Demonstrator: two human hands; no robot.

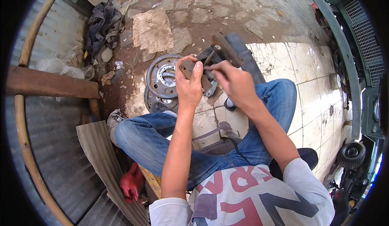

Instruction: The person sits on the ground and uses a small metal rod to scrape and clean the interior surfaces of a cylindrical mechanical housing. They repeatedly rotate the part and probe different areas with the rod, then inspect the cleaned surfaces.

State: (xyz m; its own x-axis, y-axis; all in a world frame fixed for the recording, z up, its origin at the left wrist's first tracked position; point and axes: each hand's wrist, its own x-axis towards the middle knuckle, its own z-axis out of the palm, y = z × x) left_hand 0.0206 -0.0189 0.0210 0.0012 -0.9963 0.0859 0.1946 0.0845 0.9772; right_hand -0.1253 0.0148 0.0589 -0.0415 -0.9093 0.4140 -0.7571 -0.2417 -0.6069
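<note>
My left hand [188, 87] grips a flat brownish metal plate [197, 74] with a hole near its upper corner, the thumb lying along its face. My right hand [236, 83] is closed close beside the plate, slightly blurred; a small dark piece shows at its fingertips, too unclear to name. Just beyond both hands stands a rusty bench vise [227, 51], its bar handle [212, 55] slanting toward the plate. Left of my left hand, round grey metal discs [152, 72] with central openings lie overlapping on the ground.
A flattened piece of cardboard [152, 30] lies on the dirt and stones ahead. Dark cloth [101, 23] is heaped by the corrugated metal wall [48, 132] at left. Cracked white tiles [279, 64] spread to the right, below a vehicle's front [358, 23]. A red object [131, 181] sits near my left elbow.
</note>
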